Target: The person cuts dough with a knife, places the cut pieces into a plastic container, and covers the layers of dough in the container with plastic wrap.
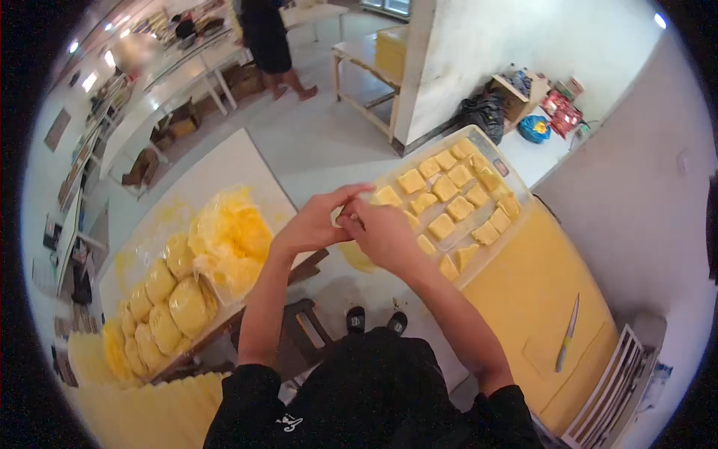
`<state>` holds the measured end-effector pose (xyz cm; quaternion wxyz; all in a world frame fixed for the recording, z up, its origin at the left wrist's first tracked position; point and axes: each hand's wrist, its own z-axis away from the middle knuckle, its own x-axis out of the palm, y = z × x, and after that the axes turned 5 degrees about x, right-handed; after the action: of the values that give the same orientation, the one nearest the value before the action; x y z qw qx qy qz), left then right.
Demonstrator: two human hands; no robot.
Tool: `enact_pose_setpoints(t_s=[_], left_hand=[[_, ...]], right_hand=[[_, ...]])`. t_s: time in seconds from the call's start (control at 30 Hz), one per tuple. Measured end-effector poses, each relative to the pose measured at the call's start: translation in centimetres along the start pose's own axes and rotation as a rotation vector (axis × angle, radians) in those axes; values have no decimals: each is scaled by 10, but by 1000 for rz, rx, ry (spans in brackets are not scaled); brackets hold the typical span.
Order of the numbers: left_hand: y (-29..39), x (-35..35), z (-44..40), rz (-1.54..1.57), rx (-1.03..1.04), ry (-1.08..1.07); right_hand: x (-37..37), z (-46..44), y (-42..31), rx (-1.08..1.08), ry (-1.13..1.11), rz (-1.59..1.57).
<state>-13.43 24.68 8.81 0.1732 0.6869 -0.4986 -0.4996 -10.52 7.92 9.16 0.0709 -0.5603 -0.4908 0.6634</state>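
My left hand [314,221] and my right hand [378,232] meet in front of me, fingers curled and touching. What they hold, if anything, is too small to make out. Just beyond and to the right lies a pale tray [490,258] with several yellow dough squares [442,226] in rows. Part of a yellow piece [357,258] shows below my hands. On the left table [247,157] sit several rounded dough lumps [188,307] and a heap of bright yellow filling [243,236] on plastic.
A knife [570,333] lies on the yellow tabletop [531,277] at right. A dark stool [299,337] stands below my left arm. Farther back are a white pillar [426,75], a black bag [482,112], long tables [194,71] and a standing person [265,37].
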Motion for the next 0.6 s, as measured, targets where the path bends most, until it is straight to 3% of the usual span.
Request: enact_pose_setpoints(t_s=[0.03, 0.17, 0.27, 0.4, 0.53, 0.6], left_hand=[[-5, 7, 1, 45, -138, -70], [-21, -10, 13, -4, -189, -269], [-27, -18, 16, -121, -217, -222], [-46, -27, 16, -8, -272, -138], [-58, -37, 6, -72, -285, -108], [-63, -41, 0, -49, -311, -106]], right_hand=[[-3, 5, 1, 13, 8, 44], [-12, 20, 19, 43, 20, 133], [-16, 42, 46, 23, -31, 149], [-20, 64, 63, 29, 53, 149], [-9, 89, 74, 199, 201, 77], [-4, 101, 74, 467, 333, -191]])
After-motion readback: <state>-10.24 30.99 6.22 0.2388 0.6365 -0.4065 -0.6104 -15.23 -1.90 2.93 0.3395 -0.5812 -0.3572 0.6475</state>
